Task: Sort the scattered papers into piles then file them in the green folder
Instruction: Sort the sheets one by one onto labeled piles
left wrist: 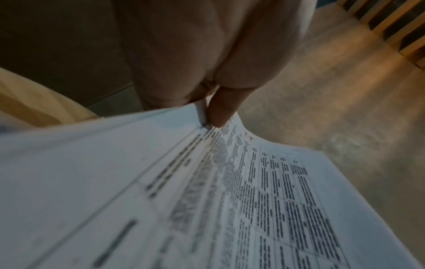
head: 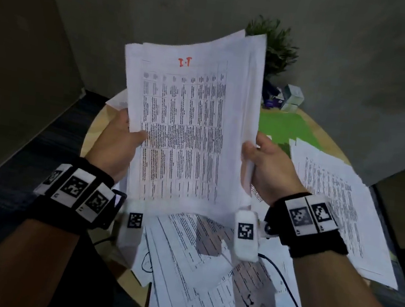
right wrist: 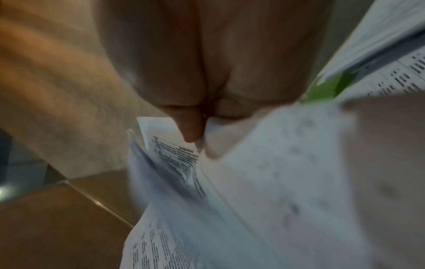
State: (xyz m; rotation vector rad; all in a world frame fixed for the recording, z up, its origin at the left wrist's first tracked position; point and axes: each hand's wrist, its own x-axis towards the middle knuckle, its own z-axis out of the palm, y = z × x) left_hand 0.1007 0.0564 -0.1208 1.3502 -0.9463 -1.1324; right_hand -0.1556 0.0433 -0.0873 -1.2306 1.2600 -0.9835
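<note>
Stack (head: pixel 187 125) of printed sheets, red "I.T" on top pg, held up at frame centre. L hand (head: pixel 118 142) pinches its left edge, thumb on front; R hand (head: pixel 269 167) grips right edge. Green folder (head: pixel 286 131) lies flat on round table (head: pixel 97 124), centre-right, behind stack. Loose papers (head: pixel 340 197) spread right & along bottom. Plant (head: pixel 277 47) upper centre.
</note>
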